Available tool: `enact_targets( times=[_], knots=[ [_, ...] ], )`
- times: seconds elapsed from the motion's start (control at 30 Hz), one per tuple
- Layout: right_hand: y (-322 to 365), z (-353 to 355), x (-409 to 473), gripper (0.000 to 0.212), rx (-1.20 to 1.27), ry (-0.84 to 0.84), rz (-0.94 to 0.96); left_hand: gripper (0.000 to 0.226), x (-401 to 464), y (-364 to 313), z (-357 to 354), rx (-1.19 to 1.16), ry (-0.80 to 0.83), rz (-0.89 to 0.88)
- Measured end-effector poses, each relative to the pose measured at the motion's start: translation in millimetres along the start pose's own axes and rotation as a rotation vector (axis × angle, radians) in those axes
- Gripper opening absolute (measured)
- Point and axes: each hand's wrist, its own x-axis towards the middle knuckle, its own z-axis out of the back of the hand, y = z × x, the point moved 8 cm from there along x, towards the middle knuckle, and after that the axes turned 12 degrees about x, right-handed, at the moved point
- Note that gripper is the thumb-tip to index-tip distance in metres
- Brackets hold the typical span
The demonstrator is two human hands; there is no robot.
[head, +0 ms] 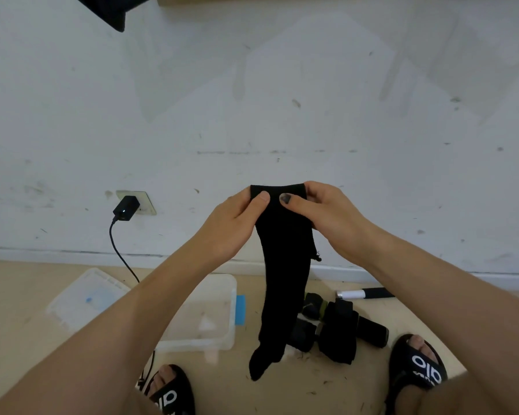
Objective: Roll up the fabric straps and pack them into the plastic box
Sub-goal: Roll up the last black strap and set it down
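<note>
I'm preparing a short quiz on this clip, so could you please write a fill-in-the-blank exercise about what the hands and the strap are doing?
1. The left hand and right hand both pinch the ____ end of the black strap.
2. The strap hangs down unrolled, not yet packed into the ____.
3. The box sits on the floor with its lid ____.

Missing words: top; plastic box; off

charger (126, 208) in wall socket (146, 202) | marker (364, 293) on floor | sandals (418, 363)
</note>
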Motion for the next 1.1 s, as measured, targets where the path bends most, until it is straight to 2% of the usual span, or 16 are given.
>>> enact_targets(
  times=[0.2, 0.33, 0.53, 0.77, 0.93, 1.1],
  knots=[
    [0, -11, -4, 0.018, 0.05, 0.027, -0.024, 0.023, 0, 0, -5, -0.183, 0.006, 0.083],
    [-11, -21, -7, 0.017, -0.005, -0.041, -0.097, 0.016, -2, -1, -16, -0.266, 0.014, 0.12],
    [-10, -32, -10, 0.012, -0.045, -0.037, -0.044, 0.005, -6, 0, -9, -0.358, 0.001, 0.142],
    [2, -24, -10, 0.015, 0.2, -0.024, -0.01, 0.017, -1, -5, 7, -0.369, -0.086, 0.011],
    [4, -28, -11, 0.021, 0.223, 0.054, -0.033, 0.025, -3, -7, 11, -0.349, -0.118, -0.034],
    [9, -28, -13, 0.015, 0.173, 0.057, 0.003, 0.026, -5, -11, 11, -0.319, -0.144, -0.077]
  ],
)
